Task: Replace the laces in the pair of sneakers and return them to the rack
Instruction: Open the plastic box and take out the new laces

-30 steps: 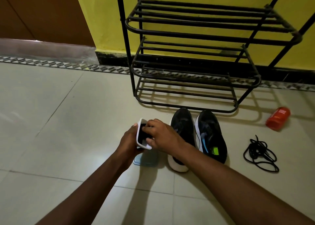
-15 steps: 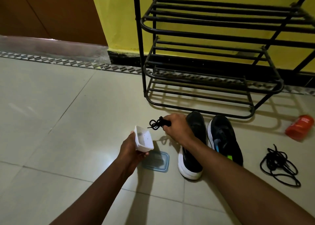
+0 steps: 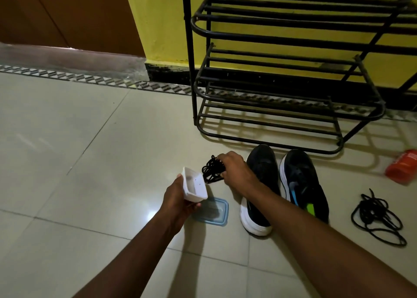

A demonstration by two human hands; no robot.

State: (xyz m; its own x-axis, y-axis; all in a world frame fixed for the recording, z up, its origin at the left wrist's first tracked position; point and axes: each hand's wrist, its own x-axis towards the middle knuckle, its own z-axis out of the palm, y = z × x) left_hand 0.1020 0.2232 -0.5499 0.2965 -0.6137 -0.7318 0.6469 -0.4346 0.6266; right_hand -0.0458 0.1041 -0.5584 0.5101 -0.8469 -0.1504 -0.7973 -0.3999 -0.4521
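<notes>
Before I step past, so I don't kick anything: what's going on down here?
Someone is mid-relacing. The left hand holds a small white container, while the right hand grips a bundle of black laces next to it. A blue lid lies on the floor below. Both sneakers stand before the rack, with a loose lace pile to their right.
</notes>
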